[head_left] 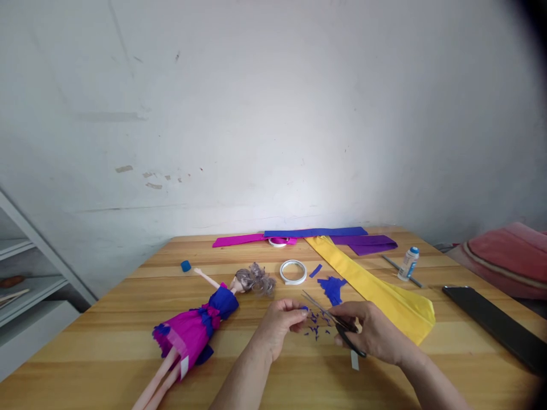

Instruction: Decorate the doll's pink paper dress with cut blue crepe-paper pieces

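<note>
Left hand (280,326): fingers pinch a small blue piece (304,308), its shape uncertain, largely covered. Right hand (380,331): fingers grip black-handled scissors (349,341), blades extending leftward, near blue clippings (314,329) scattered on the desk (106,341).

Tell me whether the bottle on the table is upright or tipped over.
Upright: the bottle stands on end, with its blue top uppermost.

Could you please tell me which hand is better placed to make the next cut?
Probably the right hand: it holds the scissors, which point toward the left hand, where a small blue piece is pinched.
</note>
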`<state>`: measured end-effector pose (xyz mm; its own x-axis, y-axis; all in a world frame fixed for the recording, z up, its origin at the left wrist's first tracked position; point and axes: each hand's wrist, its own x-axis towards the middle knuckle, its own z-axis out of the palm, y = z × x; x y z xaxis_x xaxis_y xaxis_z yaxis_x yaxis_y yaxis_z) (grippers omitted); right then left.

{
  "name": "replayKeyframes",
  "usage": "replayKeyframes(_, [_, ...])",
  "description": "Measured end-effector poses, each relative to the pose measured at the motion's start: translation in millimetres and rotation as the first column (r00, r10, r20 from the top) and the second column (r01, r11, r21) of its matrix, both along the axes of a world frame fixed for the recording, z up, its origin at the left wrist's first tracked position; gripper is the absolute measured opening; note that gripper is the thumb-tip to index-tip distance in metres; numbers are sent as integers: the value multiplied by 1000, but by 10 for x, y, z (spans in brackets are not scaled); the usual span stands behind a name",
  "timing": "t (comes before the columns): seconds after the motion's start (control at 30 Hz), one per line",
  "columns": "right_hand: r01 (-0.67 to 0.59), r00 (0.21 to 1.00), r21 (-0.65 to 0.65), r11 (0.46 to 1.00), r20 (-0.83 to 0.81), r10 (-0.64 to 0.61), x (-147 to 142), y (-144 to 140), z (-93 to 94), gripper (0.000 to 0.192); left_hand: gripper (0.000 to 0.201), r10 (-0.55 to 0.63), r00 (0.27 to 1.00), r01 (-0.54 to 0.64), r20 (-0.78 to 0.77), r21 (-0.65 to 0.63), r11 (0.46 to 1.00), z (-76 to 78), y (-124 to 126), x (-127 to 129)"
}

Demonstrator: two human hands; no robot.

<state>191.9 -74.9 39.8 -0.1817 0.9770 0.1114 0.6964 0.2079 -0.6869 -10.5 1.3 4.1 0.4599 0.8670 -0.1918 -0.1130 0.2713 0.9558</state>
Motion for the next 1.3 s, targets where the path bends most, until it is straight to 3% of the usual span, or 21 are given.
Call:
replayKeyframes(0.1, [3, 999, 10, 1000, 33, -3, -13, -8, 13, 31, 16, 45, 998, -44, 43, -37, 998, -9, 18, 6])
replayKeyframes(0.33, [-6, 994, 63, 998, 107, -1, -70, -21, 52, 21, 16, 48, 992, -37, 118, -96, 995, -7, 20, 18])
replayKeyframes(0.97, [-30, 999, 50, 998, -14, 31, -48, 5, 3, 14, 19, 55, 992, -39, 116, -135, 990, 5, -22, 39])
replayKeyframes(1.13, [154, 986, 1, 988, 70, -154, 35, 58, -128, 18, 20, 71, 994, -56, 89, -155, 986, 6, -9, 32])
replayKeyframes(1.2, [240, 959, -14, 971, 158, -235, 78, 74, -175, 25, 21, 98, 990, -75, 100, -213, 974, 15, 11, 25])
replayKeyframes(1.3, [260, 937, -31, 965, 250, -244, 114, 85, -219, 27, 21, 172, 977, -122, 128, -326, 937, 44, 45, 14])
